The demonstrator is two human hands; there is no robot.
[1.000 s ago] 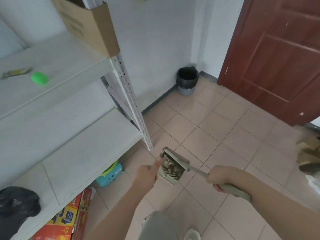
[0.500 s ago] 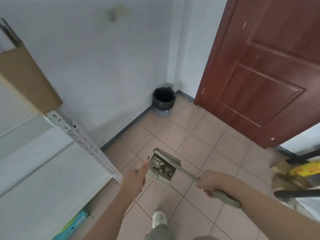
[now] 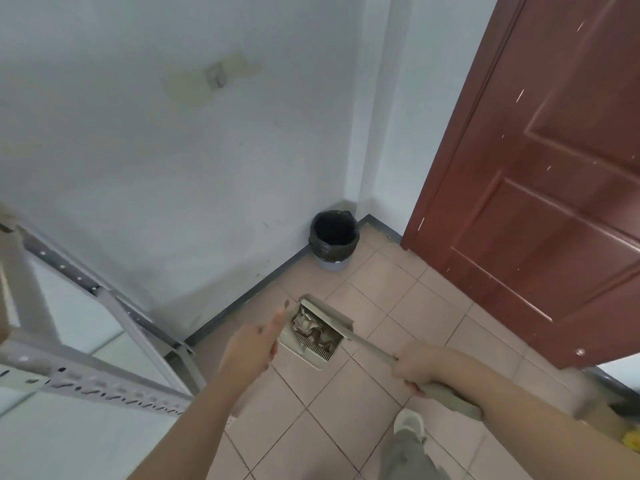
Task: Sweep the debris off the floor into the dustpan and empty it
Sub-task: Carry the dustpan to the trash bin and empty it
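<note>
Now right hand (image 3: 414, 367) closed round dustpan (image 3: 313, 332) handle, pan level so debris (image 3: 311, 329) stays in; left hand (image 3: 251, 346) open, steadying beside it. Bin (image 3: 334, 239) waits in floor corner.

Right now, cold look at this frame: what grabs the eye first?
The dustpan, full of crumpled debris, held centre frame: right hand grips its handle, left hand steadies its edge. Beyond it, a black-lined bin sits in the corner beside a red-brown door.
</note>
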